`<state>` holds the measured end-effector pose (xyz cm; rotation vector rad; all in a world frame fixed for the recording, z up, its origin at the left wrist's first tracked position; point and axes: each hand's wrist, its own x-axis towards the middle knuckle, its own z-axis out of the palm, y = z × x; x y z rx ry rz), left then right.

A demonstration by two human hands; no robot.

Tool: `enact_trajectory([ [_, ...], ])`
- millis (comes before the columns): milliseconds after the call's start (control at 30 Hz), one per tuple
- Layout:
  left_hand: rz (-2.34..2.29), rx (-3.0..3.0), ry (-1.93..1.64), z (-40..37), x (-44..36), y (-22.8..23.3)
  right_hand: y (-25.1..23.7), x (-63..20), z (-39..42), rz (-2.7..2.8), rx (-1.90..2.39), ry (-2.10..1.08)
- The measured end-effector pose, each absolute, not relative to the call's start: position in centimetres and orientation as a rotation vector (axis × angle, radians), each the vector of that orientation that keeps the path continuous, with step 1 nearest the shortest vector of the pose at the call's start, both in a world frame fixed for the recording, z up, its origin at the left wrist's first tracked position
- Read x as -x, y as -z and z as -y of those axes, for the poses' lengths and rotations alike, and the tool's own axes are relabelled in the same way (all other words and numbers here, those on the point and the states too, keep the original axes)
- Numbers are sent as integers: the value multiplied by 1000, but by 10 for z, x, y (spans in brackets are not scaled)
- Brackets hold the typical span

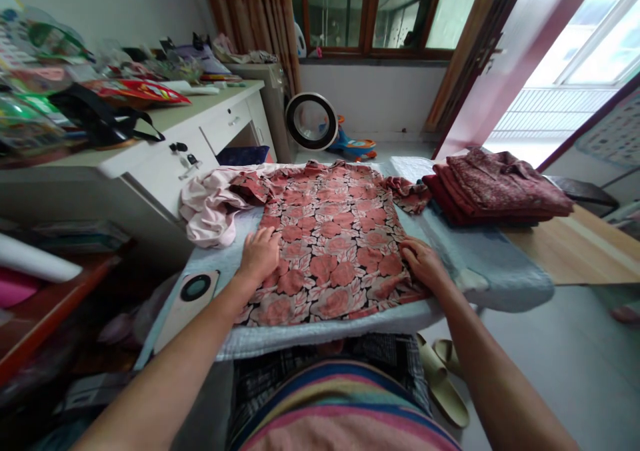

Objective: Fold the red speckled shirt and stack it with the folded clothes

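Note:
A red floral shirt (335, 244) with black and pale leaf patterns lies spread out on a cloth-covered board (315, 336), sleeves out to both sides. My left hand (260, 256) rests on the shirt's left edge, its fingers stretched over the fabric. On the opposite edge lies my right hand (424, 262), fingers slightly bent and touching the cloth without a visible grip. Beyond the left sleeve is a crumpled pale pink cloth (210, 208). Folded dark red garments (500, 188) are stacked at the far right of the board.
A flat pale device with a dark round ring (196, 288) lies at the board's left edge. To the left stands a cluttered white desk (200, 138). A round black-rimmed object (311, 121) is behind the board. Slippers (443, 381) sit on the floor at right.

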<state>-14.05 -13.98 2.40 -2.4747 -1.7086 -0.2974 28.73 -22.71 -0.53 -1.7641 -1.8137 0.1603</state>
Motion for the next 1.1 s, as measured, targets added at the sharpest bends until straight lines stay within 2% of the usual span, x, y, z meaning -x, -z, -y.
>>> enact_trajectory([
  [200,1240,3183,554,203,64,-34,4,-273,245,1819,1752,-208],
  [300,1209,3339,607,221,47,-29,6,-278,255,1860,1782,-191],
  [467,1340,3366,727,230,45,-25,-4,-287,285,1758,1798,-276],
  [600,1252,3475,750,243,39,-29,-11,-282,308,1758,1740,-395],
  [900,1261,3467,542,253,27,-26,2,-277,308,1760,1689,-299],
  [1100,1323,3424,662,258,26,-25,0,-282,310,1586,1626,-379],
])
